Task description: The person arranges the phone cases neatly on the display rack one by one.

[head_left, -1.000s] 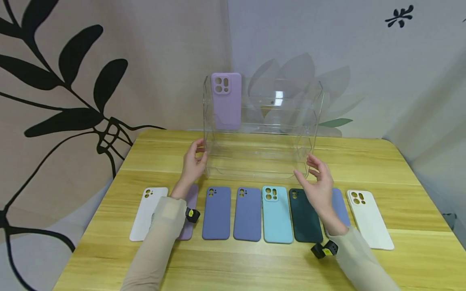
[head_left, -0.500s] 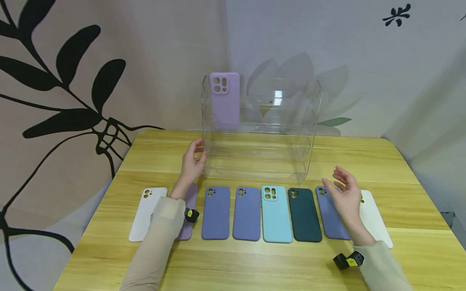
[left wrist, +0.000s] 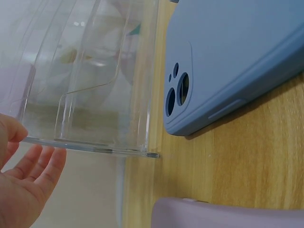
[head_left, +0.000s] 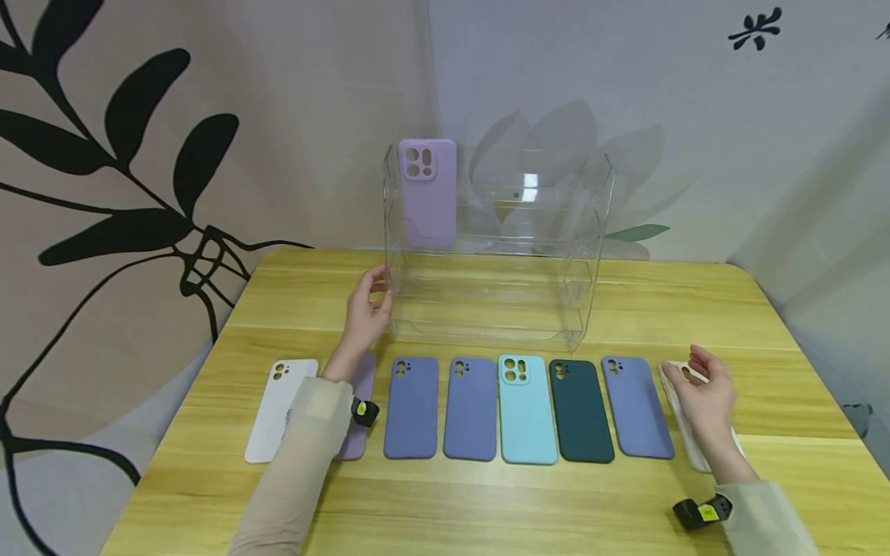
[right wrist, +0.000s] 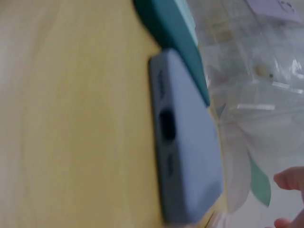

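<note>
My left hand (head_left: 368, 309) is at the left side of a clear tiered display stand (head_left: 487, 336), its thumb and fingers (left wrist: 45, 166) on the edge of the side panel. A lilac phone case (head_left: 431, 201) leans upright at the left of the stand's top tier. My right hand (head_left: 708, 398), fingers spread a little, hovers over the cream phone case (head_left: 698, 455) at the right end of the row and hides much of it. Beside that case lies a blue-violet phone case (head_left: 637, 409), seen from its port end in the right wrist view.
Along the wooden table (head_left: 445, 510) run a dark green case (head_left: 582, 417), a turquoise case (head_left: 528, 421), two more blue-violet cases, a purple case (head_left: 358, 440) partly under my left wrist, and a white case (head_left: 274, 421). A patterned curtain (head_left: 313, 116) hangs behind.
My right hand has left the stand's right side and moved right and nearer, over the cream case. My left hand has stayed on the stand's left edge.
</note>
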A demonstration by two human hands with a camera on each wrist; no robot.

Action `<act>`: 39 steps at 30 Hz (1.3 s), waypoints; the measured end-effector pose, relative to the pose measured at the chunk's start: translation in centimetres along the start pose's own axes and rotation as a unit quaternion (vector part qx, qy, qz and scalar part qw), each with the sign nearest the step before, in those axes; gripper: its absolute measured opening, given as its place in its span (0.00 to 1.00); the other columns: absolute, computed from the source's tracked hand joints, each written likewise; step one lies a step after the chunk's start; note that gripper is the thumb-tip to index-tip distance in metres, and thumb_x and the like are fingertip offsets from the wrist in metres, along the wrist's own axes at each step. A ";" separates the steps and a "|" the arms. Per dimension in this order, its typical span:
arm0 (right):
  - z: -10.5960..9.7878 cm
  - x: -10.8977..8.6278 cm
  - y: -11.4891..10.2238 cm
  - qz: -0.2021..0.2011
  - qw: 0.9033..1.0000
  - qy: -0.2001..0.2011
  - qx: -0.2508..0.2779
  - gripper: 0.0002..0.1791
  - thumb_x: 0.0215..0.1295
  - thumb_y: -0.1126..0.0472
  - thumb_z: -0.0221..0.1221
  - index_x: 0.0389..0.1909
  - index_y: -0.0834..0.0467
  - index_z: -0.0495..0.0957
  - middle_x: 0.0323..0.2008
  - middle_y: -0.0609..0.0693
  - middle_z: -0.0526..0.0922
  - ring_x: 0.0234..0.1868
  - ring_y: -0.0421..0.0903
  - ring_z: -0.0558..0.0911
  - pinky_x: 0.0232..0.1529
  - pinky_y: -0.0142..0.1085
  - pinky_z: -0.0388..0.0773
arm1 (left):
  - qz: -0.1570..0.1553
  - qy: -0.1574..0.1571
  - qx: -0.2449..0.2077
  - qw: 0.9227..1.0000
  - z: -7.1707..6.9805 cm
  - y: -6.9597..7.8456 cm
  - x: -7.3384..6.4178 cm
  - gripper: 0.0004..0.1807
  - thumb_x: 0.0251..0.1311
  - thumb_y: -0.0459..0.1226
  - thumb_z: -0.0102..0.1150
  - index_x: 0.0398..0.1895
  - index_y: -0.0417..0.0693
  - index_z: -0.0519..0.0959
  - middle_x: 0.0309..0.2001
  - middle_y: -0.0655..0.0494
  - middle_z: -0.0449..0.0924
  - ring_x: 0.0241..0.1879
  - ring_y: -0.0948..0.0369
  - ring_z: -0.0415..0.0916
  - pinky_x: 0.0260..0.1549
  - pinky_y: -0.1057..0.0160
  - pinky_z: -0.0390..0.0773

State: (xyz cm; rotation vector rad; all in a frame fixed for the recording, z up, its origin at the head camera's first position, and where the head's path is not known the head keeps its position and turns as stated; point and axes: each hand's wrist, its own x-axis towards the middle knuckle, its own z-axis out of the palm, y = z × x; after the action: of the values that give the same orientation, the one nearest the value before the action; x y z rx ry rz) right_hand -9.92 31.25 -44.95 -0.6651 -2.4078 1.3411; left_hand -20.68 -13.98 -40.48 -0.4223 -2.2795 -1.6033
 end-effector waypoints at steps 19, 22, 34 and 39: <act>-1.5 1.2 2.2 0.027 0.987 -0.047 -0.152 0.42 0.60 0.56 0.61 0.66 0.73 0.53 0.59 0.76 0.58 0.57 0.69 0.59 0.54 0.58 0.59 | 0.013 0.009 0.005 1.000 -0.1 0.1 -0.1 0.20 0.56 0.17 0.47 0.55 0.20 0.64 0.49 0.25 0.69 0.46 0.36 0.71 0.38 0.49 0.79; -1.6 1.2 2.5 0.034 0.984 -0.060 -0.167 0.43 0.58 0.55 0.62 0.66 0.74 0.53 0.59 0.76 0.58 0.57 0.69 0.58 0.54 0.58 0.59 | 0.015 0.006 0.004 1.000 -0.1 0.1 -0.1 0.21 0.56 0.17 0.47 0.55 0.20 0.64 0.49 0.25 0.69 0.46 0.35 0.71 0.38 0.50 0.79; -1.6 1.2 2.5 0.031 0.972 -0.091 -0.213 0.49 0.54 0.52 0.64 0.66 0.76 0.49 0.57 0.79 0.57 0.55 0.72 0.57 0.45 0.58 0.64 | 0.032 0.010 0.011 0.999 -0.1 -0.2 -0.1 0.20 0.56 0.16 0.47 0.54 0.19 0.64 0.48 0.25 0.70 0.44 0.36 0.72 0.36 0.52 0.80; -1.6 1.4 2.3 0.026 0.966 -0.097 -0.238 0.49 0.53 0.53 0.64 0.65 0.77 0.50 0.53 0.79 0.59 0.50 0.70 0.59 0.39 0.56 0.65 | 0.033 0.008 0.010 0.999 0.0 -0.2 -0.1 0.20 0.56 0.16 0.47 0.54 0.19 0.64 0.48 0.25 0.69 0.44 0.36 0.72 0.36 0.49 0.80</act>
State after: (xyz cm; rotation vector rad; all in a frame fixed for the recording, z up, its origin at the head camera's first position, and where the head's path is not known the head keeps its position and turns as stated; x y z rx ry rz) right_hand -9.76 34.18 -46.03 -0.7457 -2.9265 0.8754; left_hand -20.68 -14.07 -40.63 -0.4725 -2.2434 -1.5446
